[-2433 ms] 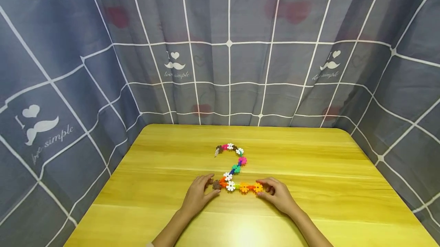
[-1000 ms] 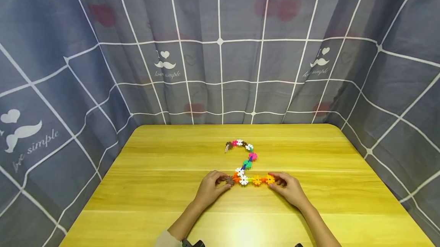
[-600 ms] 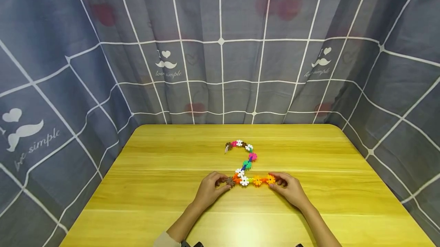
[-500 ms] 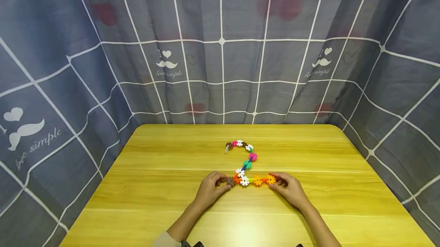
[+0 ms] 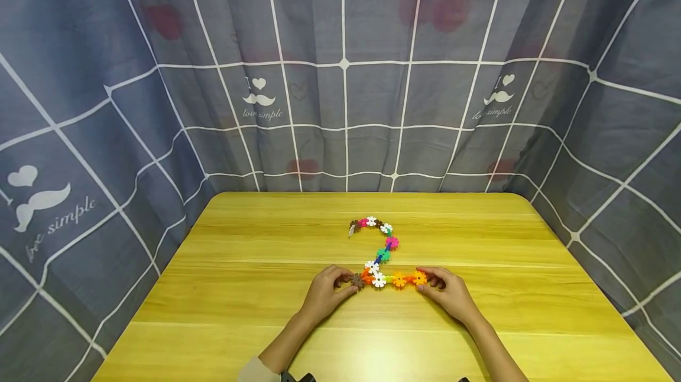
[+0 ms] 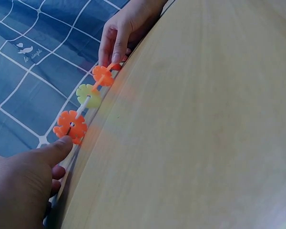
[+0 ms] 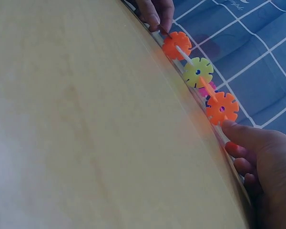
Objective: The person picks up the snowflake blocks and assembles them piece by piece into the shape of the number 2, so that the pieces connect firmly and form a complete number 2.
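A chain of interlocking plastic snowflake discs (image 5: 379,279) lies on the table, bent into the outline of a figure 2. Brown, pink, white and green discs form its curved upper part. Along the straight bottom row run brown, white and orange pieces. My left hand (image 5: 324,290) pinches the brown disc (image 5: 357,280) at the row's left end between thumb and fingers. At the right end, my right hand (image 5: 448,292) pinches the orange disc (image 5: 420,277). In the right wrist view that orange disc (image 7: 222,109) stands at the thumb tip; the fingers behind it are partly hidden.
The yellow wood-grain table (image 5: 255,240) has rounded far corners. A grey-blue checked curtain (image 5: 319,98) hangs behind it and along both sides. Dark bits of the wrist gear (image 5: 306,378) show at the bottom edge of the head view.
Since the oldest frame, both hands and the chain have shifted right and slightly away over the table, and the head view has turned a little. Over the last second they stay still.
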`<state>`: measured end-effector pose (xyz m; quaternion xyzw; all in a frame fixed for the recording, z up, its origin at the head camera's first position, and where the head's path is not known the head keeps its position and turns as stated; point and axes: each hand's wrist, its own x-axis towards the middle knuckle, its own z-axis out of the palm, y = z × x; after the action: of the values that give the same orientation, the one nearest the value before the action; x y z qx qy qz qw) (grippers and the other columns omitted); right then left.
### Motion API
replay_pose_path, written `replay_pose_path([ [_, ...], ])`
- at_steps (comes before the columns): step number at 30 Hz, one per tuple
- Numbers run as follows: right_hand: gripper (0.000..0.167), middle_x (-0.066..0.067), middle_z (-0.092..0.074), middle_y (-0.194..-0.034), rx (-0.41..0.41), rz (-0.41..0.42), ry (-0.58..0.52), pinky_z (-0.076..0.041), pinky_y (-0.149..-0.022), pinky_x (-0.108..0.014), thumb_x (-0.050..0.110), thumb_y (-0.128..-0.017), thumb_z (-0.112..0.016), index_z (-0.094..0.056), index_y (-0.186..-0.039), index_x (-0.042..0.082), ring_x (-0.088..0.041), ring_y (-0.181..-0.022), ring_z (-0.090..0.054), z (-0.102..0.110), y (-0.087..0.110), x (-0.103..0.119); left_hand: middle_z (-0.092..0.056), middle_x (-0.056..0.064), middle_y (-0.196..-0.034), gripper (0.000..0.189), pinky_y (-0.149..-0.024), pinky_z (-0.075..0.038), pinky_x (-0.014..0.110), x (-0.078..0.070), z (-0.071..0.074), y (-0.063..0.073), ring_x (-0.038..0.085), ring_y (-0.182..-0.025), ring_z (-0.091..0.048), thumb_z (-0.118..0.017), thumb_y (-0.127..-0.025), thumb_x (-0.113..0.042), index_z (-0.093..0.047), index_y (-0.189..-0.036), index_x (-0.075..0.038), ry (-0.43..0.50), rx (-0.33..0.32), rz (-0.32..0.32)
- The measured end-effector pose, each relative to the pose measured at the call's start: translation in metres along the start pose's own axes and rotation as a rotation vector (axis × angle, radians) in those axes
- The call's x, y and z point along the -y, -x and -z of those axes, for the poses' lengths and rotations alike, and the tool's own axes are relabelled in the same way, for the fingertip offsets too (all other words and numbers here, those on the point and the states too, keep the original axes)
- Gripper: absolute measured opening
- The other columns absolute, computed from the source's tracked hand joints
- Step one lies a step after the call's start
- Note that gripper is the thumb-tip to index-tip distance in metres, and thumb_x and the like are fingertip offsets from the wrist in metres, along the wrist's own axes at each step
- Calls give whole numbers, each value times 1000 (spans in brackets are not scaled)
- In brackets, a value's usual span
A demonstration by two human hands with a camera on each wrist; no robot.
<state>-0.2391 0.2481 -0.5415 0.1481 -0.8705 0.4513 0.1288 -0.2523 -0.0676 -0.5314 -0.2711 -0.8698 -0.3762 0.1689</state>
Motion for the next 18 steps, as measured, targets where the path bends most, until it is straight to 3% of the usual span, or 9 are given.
replay_pose_path([
  [7,36,5,-59,-85,-8,32,-8,-45,-59,-23,22,-78,-74,-66,-112,11,-7,-71,-52,0,0,-1,-59,-3,-84,27,-60,-45,18,0,0,-1,9,-70,-52,-76,-76,-27,-67,-97,-12,-3,3,6],
  [18,37,7,-59,-85,12,12,-10,-46,-60,-23,26,-78,-75,-66,-112,14,-8,-71,-52,2,1,2,-60,-2,-83,27,-60,-45,18,1,0,0,9,-69,-53,-75,-77,-27,-67,-97,-12,-2,-4,-9],
])
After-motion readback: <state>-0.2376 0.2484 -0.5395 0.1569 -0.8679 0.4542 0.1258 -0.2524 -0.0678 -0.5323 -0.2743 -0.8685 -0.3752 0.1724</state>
